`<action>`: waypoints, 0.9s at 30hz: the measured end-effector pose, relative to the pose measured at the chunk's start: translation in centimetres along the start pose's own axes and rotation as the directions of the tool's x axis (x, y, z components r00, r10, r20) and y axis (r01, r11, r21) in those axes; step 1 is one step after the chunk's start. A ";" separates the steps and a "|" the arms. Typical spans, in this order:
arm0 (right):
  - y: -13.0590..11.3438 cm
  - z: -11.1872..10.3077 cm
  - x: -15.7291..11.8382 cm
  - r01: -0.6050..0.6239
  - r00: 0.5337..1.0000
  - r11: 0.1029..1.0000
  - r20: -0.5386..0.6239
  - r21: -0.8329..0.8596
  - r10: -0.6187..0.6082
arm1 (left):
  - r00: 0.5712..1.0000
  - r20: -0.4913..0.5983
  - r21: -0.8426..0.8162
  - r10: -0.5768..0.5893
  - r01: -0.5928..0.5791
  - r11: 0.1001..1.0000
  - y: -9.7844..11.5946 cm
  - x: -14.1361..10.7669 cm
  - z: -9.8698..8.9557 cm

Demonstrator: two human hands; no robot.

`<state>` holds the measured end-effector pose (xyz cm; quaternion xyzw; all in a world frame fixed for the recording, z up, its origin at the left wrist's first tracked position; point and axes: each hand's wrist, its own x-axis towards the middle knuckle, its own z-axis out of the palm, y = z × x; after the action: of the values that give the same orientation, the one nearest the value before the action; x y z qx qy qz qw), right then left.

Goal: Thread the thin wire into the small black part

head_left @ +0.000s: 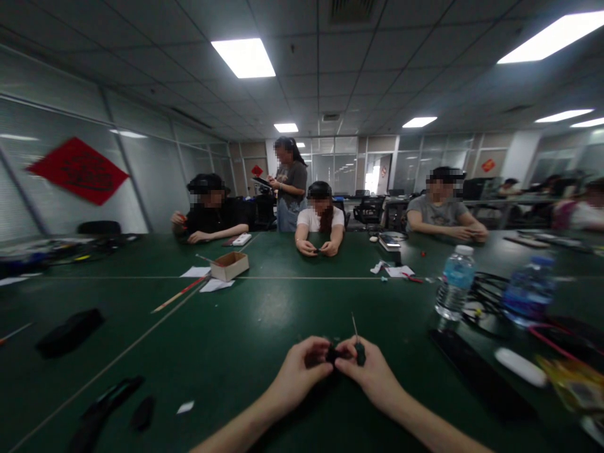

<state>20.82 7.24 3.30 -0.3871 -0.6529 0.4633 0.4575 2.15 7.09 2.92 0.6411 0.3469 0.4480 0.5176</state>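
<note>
My left hand [301, 370] is closed, its thumb and fingers pinching a small black part [333, 354] whose kind I cannot make out. From the other side, my right hand [372, 372] meets it with thumb and fingertip. Tucked in that same right hand is a screwdriver [360, 352] with a dark handle, its thin metal shaft pointing up and away. Both hands are just above the green table [226, 352], close together at the near middle. The fingers hide most of the black part.
Right of my hands lie a black flat object [476, 371], a white oval object [521, 367], two water bottles [455, 286] and coiled cables [488, 289]. Leftward are a small cardboard box [230, 267], a pencil-like stick [182, 294] and black items [70, 331]. Several people sit or stand beyond.
</note>
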 end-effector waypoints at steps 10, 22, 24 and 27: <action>-0.6 -0.1 0.0 -0.012 1.000 1.000 -0.026 0.004 0.012 | 1.000 -0.019 0.013 -0.014 0.014 1.000 -0.3 0.0 0.1; 0.2 0.1 0.2 -0.038 0.999 0.999 -0.018 -0.008 0.038 | 1.000 0.002 0.044 -0.014 0.014 0.999 -0.6 0.1 -0.1; 0.1 0.1 0.2 -0.030 0.999 0.999 -0.024 -0.012 0.029 | 1.000 0.012 0.012 -0.015 0.015 1.000 -0.6 0.1 -0.1; -0.1 0.0 0.2 -0.022 0.999 0.999 -0.043 -0.030 0.020 | 0.999 0.024 -0.016 -0.022 0.022 1.000 -0.6 0.2 -0.1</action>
<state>20.76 7.40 3.45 -0.4105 -0.6457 0.4499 0.4606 2.09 7.43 2.37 0.6384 0.3442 0.4374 0.5317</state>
